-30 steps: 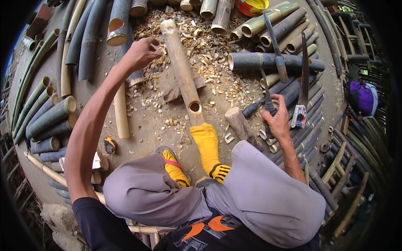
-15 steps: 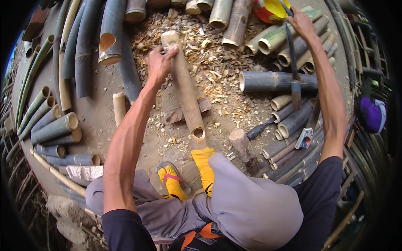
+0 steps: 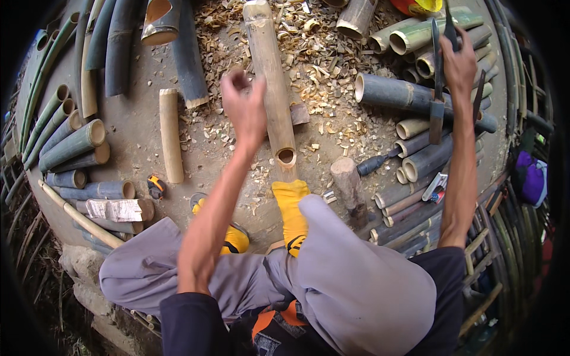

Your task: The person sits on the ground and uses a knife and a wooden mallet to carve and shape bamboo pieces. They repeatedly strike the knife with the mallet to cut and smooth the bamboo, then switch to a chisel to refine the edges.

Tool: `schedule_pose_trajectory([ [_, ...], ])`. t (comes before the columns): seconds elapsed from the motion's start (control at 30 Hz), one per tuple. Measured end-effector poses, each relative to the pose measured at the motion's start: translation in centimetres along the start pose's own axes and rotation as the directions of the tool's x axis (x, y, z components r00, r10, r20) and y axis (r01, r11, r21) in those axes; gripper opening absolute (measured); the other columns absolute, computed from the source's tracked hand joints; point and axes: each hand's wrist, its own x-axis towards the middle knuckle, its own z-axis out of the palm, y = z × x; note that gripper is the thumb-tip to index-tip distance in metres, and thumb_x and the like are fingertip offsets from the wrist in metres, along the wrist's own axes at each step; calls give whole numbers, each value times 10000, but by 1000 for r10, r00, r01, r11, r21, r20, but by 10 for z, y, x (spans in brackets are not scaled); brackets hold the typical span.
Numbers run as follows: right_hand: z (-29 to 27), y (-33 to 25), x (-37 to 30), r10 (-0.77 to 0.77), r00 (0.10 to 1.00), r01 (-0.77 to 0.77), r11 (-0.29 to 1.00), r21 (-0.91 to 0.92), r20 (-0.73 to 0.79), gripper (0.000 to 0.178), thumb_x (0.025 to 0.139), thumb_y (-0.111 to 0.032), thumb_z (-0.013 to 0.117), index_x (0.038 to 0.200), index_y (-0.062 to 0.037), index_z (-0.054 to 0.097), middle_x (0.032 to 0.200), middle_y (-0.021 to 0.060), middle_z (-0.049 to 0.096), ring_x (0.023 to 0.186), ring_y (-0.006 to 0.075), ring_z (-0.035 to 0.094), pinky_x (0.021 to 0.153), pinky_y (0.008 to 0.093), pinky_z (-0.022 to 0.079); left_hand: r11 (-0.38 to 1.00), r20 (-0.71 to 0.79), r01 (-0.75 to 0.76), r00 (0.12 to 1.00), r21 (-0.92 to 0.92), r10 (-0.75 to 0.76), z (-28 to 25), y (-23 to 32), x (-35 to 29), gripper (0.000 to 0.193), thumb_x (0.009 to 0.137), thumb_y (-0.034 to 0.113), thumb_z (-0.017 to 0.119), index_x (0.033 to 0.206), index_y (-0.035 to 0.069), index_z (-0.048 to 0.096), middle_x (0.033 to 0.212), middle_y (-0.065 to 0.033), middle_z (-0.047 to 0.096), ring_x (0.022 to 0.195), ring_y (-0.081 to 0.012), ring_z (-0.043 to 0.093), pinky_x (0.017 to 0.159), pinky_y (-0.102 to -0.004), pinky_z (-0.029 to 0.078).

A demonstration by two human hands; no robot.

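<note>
A pale bamboo tube (image 3: 274,89) lies lengthwise before me, over a small wooden block (image 3: 300,114). It has a hole near its close end, which meets my yellow-socked foot (image 3: 291,207). My left hand (image 3: 244,110) hovers just left of the tube, apart from it, blurred, its fingers loosely bent and nothing visible in them. At the far right my right hand (image 3: 460,68) is closed round the dark handle of a tool (image 3: 450,32); its upper part leaves the picture, so its kind is unclear. Beside that hand a large knife (image 3: 437,77) rests across a dark bamboo tube (image 3: 398,95).
Bamboo chips (image 3: 320,65) cover the ground ahead. Cut bamboo tubes (image 3: 80,139) are stacked at left, and more (image 3: 424,160) at right. A short pale piece (image 3: 171,136), a tape measure (image 3: 156,187), a wooden stump (image 3: 347,184) and a dark-handled tool (image 3: 373,165) lie or stand around.
My left hand has let go of the pale tube and come back toward me. My right hand has drawn back from beside the yellow-and-red container with the dark-handled tool.
</note>
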Motion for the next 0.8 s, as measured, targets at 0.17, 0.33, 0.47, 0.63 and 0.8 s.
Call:
schedule_pose_trajectory([
  [0.17, -52, -71, -151, 169, 748, -648, 394, 652, 642, 353, 874, -159, 558, 1120, 30, 389, 726, 100, 601, 561, 169, 602, 519, 295, 523, 908, 185, 418, 893, -8, -409, -42, -59, -143, 574, 750, 207, 739, 1197, -43, 481, 1050, -124, 558, 969, -216, 540, 882, -344, 440],
  [0.33, -35, -95, -280, 153, 259, -964, -17, 265, 954, 335, 859, -210, 579, 1113, -12, 489, 819, 114, 630, 632, 173, 622, 576, 305, 536, 849, 466, 529, 750, 4, -470, -46, -99, -169, 531, 749, 197, 782, 1158, -63, 565, 1057, -139, 646, 943, -185, 618, 848, -309, 485],
  [0.47, -19, -101, -337, 291, 87, -996, -4, 92, 953, 664, 822, -211, 649, 1358, 90, 398, 1160, 135, 606, 991, 153, 592, 869, 258, 466, 714, 649, 687, 607, -137, -459, -41, -107, -156, 454, 764, 181, 784, 1098, -64, 598, 976, -111, 672, 845, -157, 641, 767, -279, 515],
  [0.63, -19, -105, -330, 236, 57, -998, 46, 47, 970, 703, 795, -265, 674, 1346, 88, 417, 1230, 142, 560, 1077, 161, 552, 920, 266, 436, 691, 677, 704, 589, -163, -441, -46, -111, -154, 366, 799, 110, 746, 1103, -35, 604, 983, -93, 678, 849, -149, 655, 774, -282, 528],
  [0.8, -3, -89, -338, 156, -44, -999, 20, -48, 987, 725, 792, -281, 679, 1355, 87, 407, 1255, 155, 544, 1124, 159, 526, 953, 270, 412, 689, 679, 704, 591, -172, -435, -48, -111, -153, 368, 793, 103, 752, 1100, -35, 606, 999, -98, 678, 865, -150, 655, 785, -281, 529],
])
